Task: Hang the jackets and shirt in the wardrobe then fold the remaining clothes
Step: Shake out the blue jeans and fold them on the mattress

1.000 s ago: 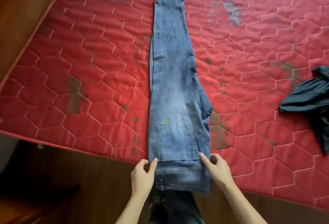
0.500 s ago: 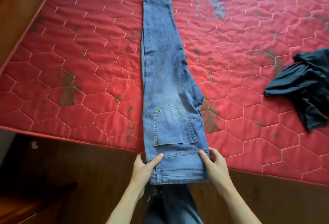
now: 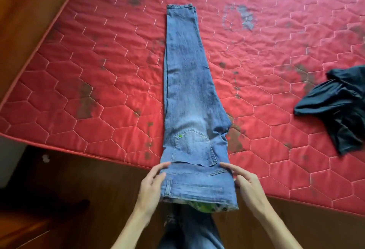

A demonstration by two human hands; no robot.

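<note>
Blue jeans [image 3: 189, 90] lie long and flat on a red bed [image 3: 98, 82] with stitched shapes and dark spots on it. The jeans are folded in half the long way, one leg on top of the other. The leg ends are far away, near the top of the bed. The waist end is close and sticks out past the bed's edge, over the brown wood floor [image 3: 88, 189]. A back pocket [image 3: 195, 148] with a tiny green tag [image 3: 180, 136] faces up.

The left hand [image 3: 152, 185] holds the left side of the waist, with one finger on top and the others curled round the edge. The right hand [image 3: 246, 185] pinches the right side the same way.

A dark cloth [image 3: 339, 106] sits in a crumpled heap on the bed, well apart from the jeans, off to the right.
</note>
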